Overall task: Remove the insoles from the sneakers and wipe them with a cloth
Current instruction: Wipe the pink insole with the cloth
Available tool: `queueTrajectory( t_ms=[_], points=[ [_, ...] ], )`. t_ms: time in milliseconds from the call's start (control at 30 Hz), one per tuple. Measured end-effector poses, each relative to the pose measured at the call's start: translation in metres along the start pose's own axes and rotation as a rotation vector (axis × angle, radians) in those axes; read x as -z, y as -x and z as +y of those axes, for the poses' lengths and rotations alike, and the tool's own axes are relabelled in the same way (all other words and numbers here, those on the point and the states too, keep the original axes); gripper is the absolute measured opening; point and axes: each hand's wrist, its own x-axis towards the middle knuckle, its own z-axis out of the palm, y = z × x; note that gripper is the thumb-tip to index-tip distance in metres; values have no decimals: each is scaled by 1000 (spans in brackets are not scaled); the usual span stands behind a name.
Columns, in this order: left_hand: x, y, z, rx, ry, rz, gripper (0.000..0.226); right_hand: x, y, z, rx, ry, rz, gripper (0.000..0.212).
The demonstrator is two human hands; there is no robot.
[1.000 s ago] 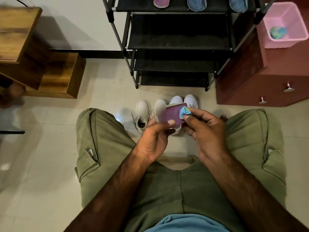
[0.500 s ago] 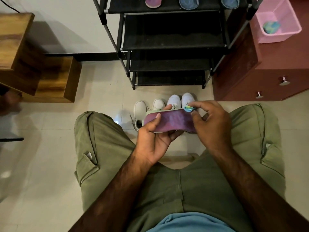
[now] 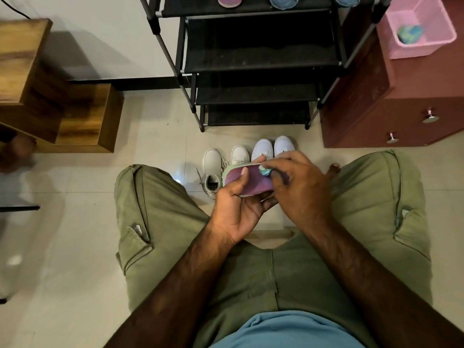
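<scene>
While the left hand [image 3: 238,209] grips the purple insole [image 3: 247,183] from below, the right hand [image 3: 298,187] pinches a small blue cloth [image 3: 265,171] onto its top. White sneakers [image 3: 262,150] sit just past both hands.

A black multi-tier shoe rack [image 3: 261,54] is standing against the far wall. Just right of it, a maroon drawer cabinet [image 3: 401,114] is carrying a pink plastic basket [image 3: 414,52] on its top. At far left, a stepped wooden unit [image 3: 82,121] is sitting on the pale tiled floor [image 3: 62,234].
</scene>
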Motion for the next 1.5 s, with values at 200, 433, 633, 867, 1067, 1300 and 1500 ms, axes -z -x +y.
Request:
queueTrajectory(
  t_ms=[200, 433, 633, 867, 1067, 1300, 1500],
  points=[
    [1, 0, -1, -14, 1, -28, 53, 6, -5, 7, 25, 20, 11, 24],
    [2, 0, 0, -13, -10, -22, 45, 4, 10, -1, 184, -17, -120, 25],
    [2, -1, -1, -4, 17, -37, 47, 5, -4, 7, 55, 30, -21, 25],
    [3, -2, -1, -24, 21, -41, 49, 8, -10, 17, 28, 36, -1, 26],
    [4, -3, 2, -38, 51, -32, 48, 7, 7, 14, 301, 63, -155, 22],
    [6, -4, 2, -60, 71, -34, 52, 5, 14, 4, 310, 54, -173, 25],
    [8, -6, 2, -75, 69, -8, 53, 8, 3, 20, 164, 55, -61, 25]
  ],
)
